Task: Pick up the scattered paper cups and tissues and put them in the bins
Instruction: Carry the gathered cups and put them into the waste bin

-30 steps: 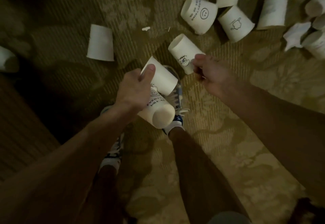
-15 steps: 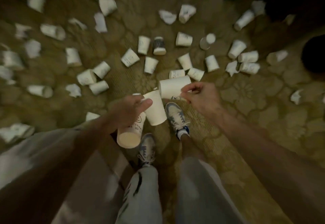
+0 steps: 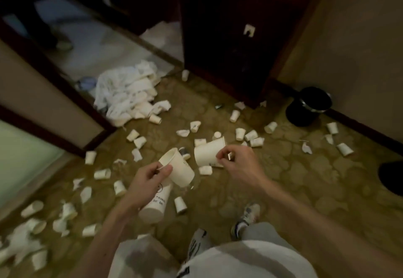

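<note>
honestly barely a dent had been made at this point. two paper cups were held in the left hand (image 3: 150,177): a plain cup (image 3: 180,168) pinched by its rim between thumb and fingers, and a printed cup (image 3: 154,203) tucked under the palm. a third cup (image 3: 208,152) was pinched by the right hand (image 3: 237,162), just right of the plain one. all three were held up over the carpet (image 3: 283,179), not binned yet. the black bin (image 3: 309,106) was sat far right by the wall, well apart from both hands, and what was inside couldn't be made out. loose cups (image 3: 180,205) and loose tissues (image 3: 182,133) were left scattered near and far, plus a big heap (image 3: 126,94) at the far left by the doorway. so nearly everything was judged left to do.
</note>
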A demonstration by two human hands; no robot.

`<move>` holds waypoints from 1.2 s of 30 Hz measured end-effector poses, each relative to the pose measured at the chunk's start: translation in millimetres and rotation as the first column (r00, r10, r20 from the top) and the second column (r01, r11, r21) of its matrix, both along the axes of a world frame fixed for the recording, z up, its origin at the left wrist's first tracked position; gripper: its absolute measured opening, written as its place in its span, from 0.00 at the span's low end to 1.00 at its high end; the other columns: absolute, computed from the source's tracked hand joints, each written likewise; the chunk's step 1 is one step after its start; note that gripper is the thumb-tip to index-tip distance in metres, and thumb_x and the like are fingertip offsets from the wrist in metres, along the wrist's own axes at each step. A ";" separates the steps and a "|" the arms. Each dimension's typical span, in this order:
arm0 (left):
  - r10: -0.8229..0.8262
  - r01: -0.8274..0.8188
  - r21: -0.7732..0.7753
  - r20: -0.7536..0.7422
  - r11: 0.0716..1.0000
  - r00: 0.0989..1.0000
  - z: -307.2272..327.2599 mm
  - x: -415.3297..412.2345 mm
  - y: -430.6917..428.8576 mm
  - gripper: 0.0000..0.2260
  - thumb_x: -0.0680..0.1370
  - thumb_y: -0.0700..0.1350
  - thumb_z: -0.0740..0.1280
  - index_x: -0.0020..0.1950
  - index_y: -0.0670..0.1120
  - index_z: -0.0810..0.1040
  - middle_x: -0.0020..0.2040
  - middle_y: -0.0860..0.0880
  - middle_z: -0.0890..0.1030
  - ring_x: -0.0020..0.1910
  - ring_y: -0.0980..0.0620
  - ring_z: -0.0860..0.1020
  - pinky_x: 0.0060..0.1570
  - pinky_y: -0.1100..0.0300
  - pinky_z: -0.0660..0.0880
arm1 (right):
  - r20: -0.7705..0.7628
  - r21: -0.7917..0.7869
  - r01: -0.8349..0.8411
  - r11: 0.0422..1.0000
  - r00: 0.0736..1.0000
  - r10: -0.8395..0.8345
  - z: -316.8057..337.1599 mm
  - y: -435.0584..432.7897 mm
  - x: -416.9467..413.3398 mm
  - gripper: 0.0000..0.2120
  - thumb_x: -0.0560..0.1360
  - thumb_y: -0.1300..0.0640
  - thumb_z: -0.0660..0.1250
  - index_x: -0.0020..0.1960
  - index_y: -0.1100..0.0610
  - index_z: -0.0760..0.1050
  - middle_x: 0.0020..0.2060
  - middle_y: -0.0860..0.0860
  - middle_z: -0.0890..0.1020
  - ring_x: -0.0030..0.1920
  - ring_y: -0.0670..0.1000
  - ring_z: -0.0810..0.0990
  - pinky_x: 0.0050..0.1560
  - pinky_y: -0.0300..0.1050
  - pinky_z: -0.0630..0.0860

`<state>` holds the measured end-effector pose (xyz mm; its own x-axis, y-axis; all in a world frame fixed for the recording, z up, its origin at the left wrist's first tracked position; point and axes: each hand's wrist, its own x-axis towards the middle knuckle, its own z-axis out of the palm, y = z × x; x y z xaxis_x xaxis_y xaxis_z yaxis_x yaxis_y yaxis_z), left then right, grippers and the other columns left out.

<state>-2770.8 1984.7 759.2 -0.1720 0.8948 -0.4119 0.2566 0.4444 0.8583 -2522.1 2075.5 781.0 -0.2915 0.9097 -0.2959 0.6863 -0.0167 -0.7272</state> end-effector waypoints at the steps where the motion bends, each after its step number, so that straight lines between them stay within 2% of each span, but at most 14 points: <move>1: -0.069 0.069 0.038 -0.016 0.997 0.998 19.2 7.8 11.5 0.13 0.73 0.60 0.66 0.37 0.52 0.79 0.32 0.53 0.79 0.30 0.57 0.76 0.29 0.66 0.72 | 0.005 0.045 0.036 0.998 0.999 -0.036 19.1 2.2 11.5 0.06 0.75 0.59 0.70 0.49 0.50 0.83 0.44 0.45 0.83 0.38 0.41 0.79 0.39 0.38 0.78; 4: -0.258 0.259 0.144 -0.022 0.955 0.966 77.6 42.9 49.1 0.14 0.74 0.62 0.68 0.39 0.51 0.80 0.33 0.52 0.78 0.32 0.56 0.75 0.30 0.66 0.72 | -0.012 0.179 0.100 0.979 0.995 -0.100 70.3 7.9 53.1 0.07 0.75 0.58 0.71 0.53 0.53 0.83 0.49 0.49 0.83 0.43 0.45 0.81 0.46 0.45 0.81; 7: -0.451 0.450 0.234 -0.053 0.862 0.891 132.0 92.9 78.3 0.24 0.71 0.70 0.68 0.43 0.49 0.80 0.39 0.45 0.81 0.36 0.50 0.79 0.35 0.62 0.74 | -0.114 0.218 0.155 0.964 0.985 -0.133 112.7 4.1 106.4 0.11 0.76 0.48 0.70 0.55 0.53 0.81 0.50 0.47 0.82 0.43 0.43 0.81 0.40 0.39 0.79; 10: -0.612 0.601 0.316 -0.075 0.734 0.788 171.9 162.9 99.9 0.23 0.72 0.69 0.66 0.46 0.49 0.82 0.42 0.41 0.82 0.40 0.36 0.81 0.39 0.53 0.76 | -0.234 0.205 0.295 0.933 0.940 -0.246 153.1 -10.2 176.6 0.22 0.74 0.36 0.64 0.54 0.53 0.80 0.46 0.47 0.83 0.44 0.45 0.82 0.41 0.41 0.79; 11: -0.667 0.651 0.335 -0.080 0.681 0.740 182.5 190.1 104.8 0.21 0.73 0.67 0.66 0.47 0.50 0.82 0.42 0.42 0.83 0.41 0.34 0.80 0.39 0.51 0.76 | -0.248 0.217 0.332 0.918 0.928 -0.277 164.5 -18.1 201.6 0.26 0.72 0.32 0.63 0.54 0.53 0.81 0.46 0.46 0.83 0.45 0.44 0.82 0.40 0.38 0.77; 13: -0.759 0.734 0.377 -0.112 0.565 0.642 200.7 252.2 109.7 0.19 0.73 0.67 0.65 0.46 0.53 0.82 0.42 0.46 0.83 0.41 0.39 0.81 0.40 0.53 0.76 | -0.263 0.235 0.372 0.898 0.914 -0.310 183.9 -36.9 254.1 0.30 0.69 0.29 0.63 0.55 0.53 0.80 0.46 0.44 0.83 0.45 0.42 0.82 0.39 0.34 0.76; 16: -0.858 0.814 0.430 -0.149 0.391 0.491 227.1 356.9 106.6 0.17 0.74 0.66 0.64 0.46 0.54 0.81 0.43 0.47 0.82 0.39 0.47 0.81 0.38 0.59 0.76 | -0.270 0.252 0.429 0.867 0.892 -0.363 209.0 -71.2 334.4 0.30 0.64 0.28 0.70 0.55 0.49 0.79 0.48 0.42 0.83 0.47 0.38 0.82 0.42 0.35 0.78; 20: -0.948 0.866 0.470 -0.161 0.170 0.273 260.3 492.0 88.4 0.18 0.75 0.62 0.66 0.47 0.48 0.81 0.42 0.41 0.81 0.39 0.37 0.80 0.35 0.56 0.74 | -0.225 0.289 0.533 0.795 0.845 -0.484 234.8 -124.9 439.2 0.31 0.58 0.29 0.75 0.56 0.43 0.77 0.50 0.41 0.83 0.49 0.40 0.82 0.48 0.40 0.81; 24: -0.971 0.883 0.469 -0.202 0.017 0.126 290.8 610.2 60.5 0.19 0.74 0.63 0.68 0.49 0.48 0.81 0.43 0.36 0.80 0.41 0.33 0.79 0.37 0.48 0.75 | -0.268 0.308 0.637 0.706 0.771 -0.578 256.8 -179.5 535.5 0.25 0.61 0.33 0.76 0.55 0.37 0.76 0.50 0.34 0.82 0.50 0.38 0.82 0.46 0.37 0.80; 26: -0.969 0.885 0.462 -0.238 -0.056 0.063 306.2 662.9 46.4 0.16 0.73 0.62 0.68 0.49 0.51 0.81 0.42 0.38 0.80 0.38 0.37 0.79 0.37 0.49 0.74 | -0.325 0.309 0.710 0.633 0.704 -0.631 264.7 -206.6 575.5 0.26 0.61 0.31 0.75 0.56 0.39 0.77 0.51 0.36 0.83 0.51 0.39 0.82 0.47 0.39 0.81; 28: -0.965 0.878 0.468 -0.262 -0.103 0.026 319.6 712.4 32.4 0.10 0.72 0.57 0.69 0.50 0.55 0.80 0.41 0.43 0.81 0.38 0.44 0.81 0.38 0.56 0.76 | -0.388 0.290 0.787 0.544 0.616 -0.685 267.2 -234.3 612.7 0.27 0.61 0.31 0.75 0.56 0.40 0.76 0.50 0.36 0.83 0.51 0.39 0.82 0.46 0.39 0.81; 32: -0.964 0.855 0.492 -0.265 -0.165 -0.034 335.8 795.1 4.7 0.10 0.74 0.45 0.68 0.54 0.57 0.78 0.41 0.41 0.80 0.37 0.46 0.83 0.34 0.59 0.78 | -0.502 0.208 0.910 0.359 0.414 -0.759 264.6 -285.4 670.8 0.22 0.61 0.33 0.76 0.51 0.39 0.76 0.45 0.33 0.83 0.46 0.36 0.82 0.40 0.34 0.80; 34: -0.957 0.829 0.508 -0.270 -0.233 -0.103 338.5 838.1 -8.2 0.10 0.73 0.45 0.68 0.52 0.58 0.78 0.39 0.44 0.80 0.34 0.47 0.82 0.33 0.60 0.77 | -0.545 0.158 0.962 0.224 0.274 -0.793 259.2 -310.2 694.2 0.25 0.58 0.31 0.74 0.50 0.40 0.74 0.44 0.33 0.83 0.44 0.34 0.81 0.36 0.31 0.78; 36: -0.948 0.806 0.518 -0.274 -0.288 -0.162 336.1 870.7 -17.5 0.09 0.73 0.47 0.68 0.51 0.59 0.78 0.41 0.44 0.81 0.35 0.47 0.82 0.33 0.60 0.78 | -0.561 0.094 0.987 0.126 0.158 -0.813 250.9 -328.0 708.6 0.30 0.55 0.28 0.73 0.52 0.39 0.71 0.44 0.35 0.83 0.43 0.34 0.82 0.34 0.31 0.77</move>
<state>-1900.0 1967.2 1095.3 0.9836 -0.0378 0.1765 -0.1722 -0.4889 0.8552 -1813.5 1747.5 1031.9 0.8541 0.5201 0.0059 0.0960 -0.1465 -0.9845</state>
